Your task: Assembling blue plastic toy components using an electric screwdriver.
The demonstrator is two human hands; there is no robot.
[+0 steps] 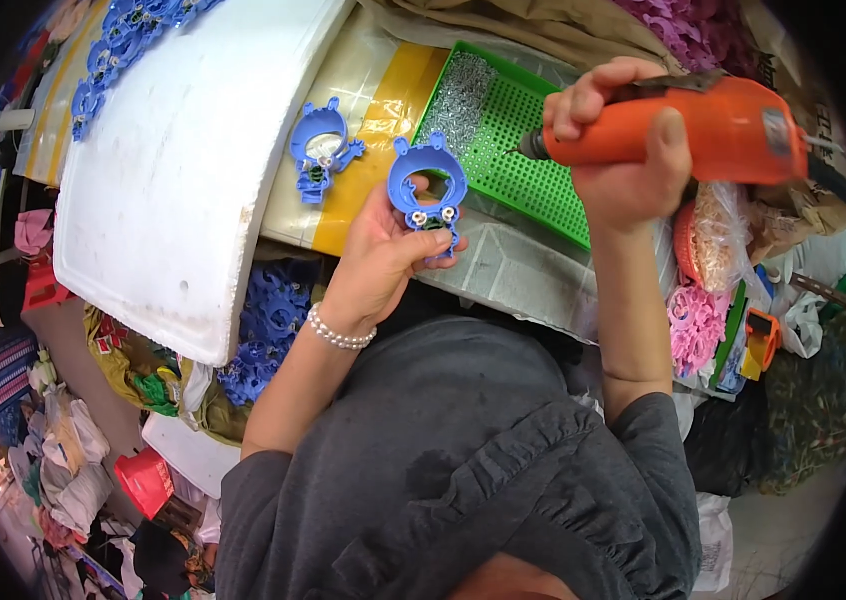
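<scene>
My left hand grips a blue plastic figure part with a large round opening at its top and small round pieces below. The thumb presses across its lower end. In my right hand is an orange electric screwdriver, its dark tip pointing left, apart from the figure part and above the green basket. The fingers wrap round its body near the front. A second blue figure part lies on the taped surface, left of the held one. Many small metal screws fill the left end of the green basket.
A white foam board stands at left, with more blue parts along its far edge. Blue parts fill a sack below the board. Pink parts and a bagged red basket are at right. The screwdriver's cable trails right.
</scene>
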